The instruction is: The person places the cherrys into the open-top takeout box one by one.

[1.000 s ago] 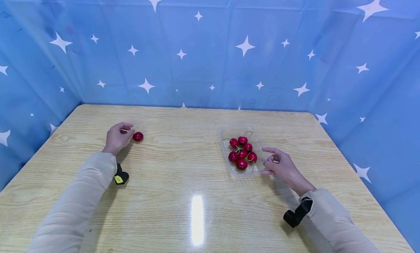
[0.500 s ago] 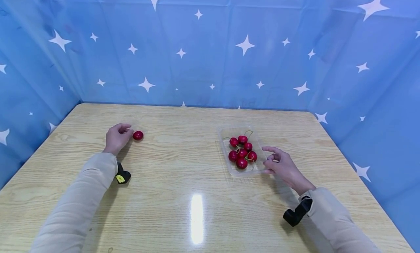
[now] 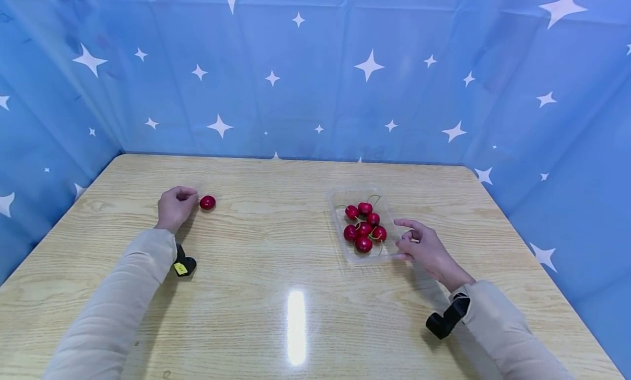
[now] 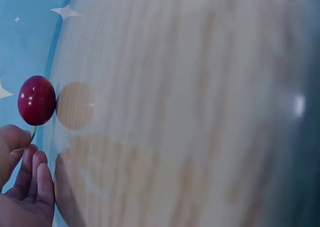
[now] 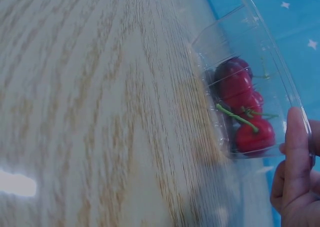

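Note:
My left hand (image 3: 176, 209) is at the far left of the table, pinching the thin green stem (image 4: 33, 134) of a single dark red cherry (image 3: 207, 202) between thumb and forefinger. In the left wrist view that cherry (image 4: 36, 100) stands out beyond the fingertips, close by the tabletop. On the right, a clear plastic box (image 3: 352, 196) holds several red cherries (image 3: 363, 244), some with green stems. My right hand (image 3: 430, 254) grips the box's right side near its front corner. In the right wrist view the thumb lies on the rim (image 5: 295, 102), with other fingers partly hidden behind it.
The wood-grain table (image 3: 256, 226) reaches back to a blue curtain (image 3: 315, 68) with white stars, which also runs down both sides. Black wrist cameras (image 3: 183, 262) hang below the sleeves. A bright light reflection shows on the front of the tabletop.
My left thumb and forefinger have closed together on the stem, drawing slightly left from the cherry. The right hand and the box stay where they were.

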### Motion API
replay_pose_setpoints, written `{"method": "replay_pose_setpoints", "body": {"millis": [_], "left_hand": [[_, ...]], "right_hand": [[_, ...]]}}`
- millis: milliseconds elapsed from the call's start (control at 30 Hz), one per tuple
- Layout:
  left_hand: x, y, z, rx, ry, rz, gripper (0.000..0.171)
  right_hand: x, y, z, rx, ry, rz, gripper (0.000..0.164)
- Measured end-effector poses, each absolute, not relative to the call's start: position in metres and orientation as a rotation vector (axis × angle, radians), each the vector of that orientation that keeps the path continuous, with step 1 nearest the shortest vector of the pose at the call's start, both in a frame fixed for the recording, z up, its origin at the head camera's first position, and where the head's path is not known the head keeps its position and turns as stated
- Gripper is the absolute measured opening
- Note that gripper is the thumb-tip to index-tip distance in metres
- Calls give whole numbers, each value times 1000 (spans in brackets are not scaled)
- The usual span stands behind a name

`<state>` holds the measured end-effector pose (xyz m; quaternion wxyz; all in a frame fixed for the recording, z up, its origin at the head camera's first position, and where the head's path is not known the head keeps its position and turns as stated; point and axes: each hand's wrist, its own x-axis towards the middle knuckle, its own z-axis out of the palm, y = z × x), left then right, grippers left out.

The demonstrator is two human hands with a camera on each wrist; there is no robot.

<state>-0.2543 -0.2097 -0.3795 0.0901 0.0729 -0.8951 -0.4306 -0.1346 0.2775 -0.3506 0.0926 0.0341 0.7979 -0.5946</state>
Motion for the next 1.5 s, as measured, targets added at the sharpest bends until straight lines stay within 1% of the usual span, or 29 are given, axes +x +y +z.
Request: {"method": "replay_pose_setpoints", "body": {"millis": [400, 933, 1300, 1500], "left_hand": [[-251, -207, -378, 287, -2630, -1279, 26], [-251, -194, -378, 137, -2609, -1315, 26], [-249, -165, -359, -8, -2569, -1499, 26], [-243, -146, -356, -99, -2608, -1556, 24]], "right_hand": [[-134, 278, -350, 99, 2373, -1754, 53], [-134, 279, -350, 101, 2371, -1751, 53], [-133, 279, -350, 103, 2362, -1755, 53], [-133, 279, -350, 98, 2359, -1757, 53]]}}
